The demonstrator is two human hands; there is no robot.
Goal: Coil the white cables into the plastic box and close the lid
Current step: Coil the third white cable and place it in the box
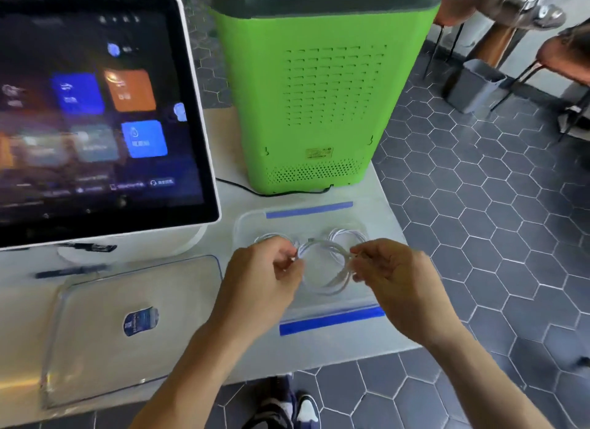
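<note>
A clear plastic box (252, 219) with blue clip edges stands open on the white counter, right of centre. Two small white cable coils lie inside it at the back, one on the left (266, 237) and one on the right (348, 235). Above the box I hold a third white cable coil (332, 283) as a loop. My left hand (265, 275) pinches its left side and my right hand (396, 275) pinches its right side. The clear lid (95, 342), with a blue sticker, lies flat on the counter to the left of the box.
A large touchscreen terminal (95, 115) stands at the left. A green machine (319, 93) stands just behind the box, with a black cord (255, 190) running along the counter. The counter's edge is right of the box, over hexagon floor tiles. My shoes show below.
</note>
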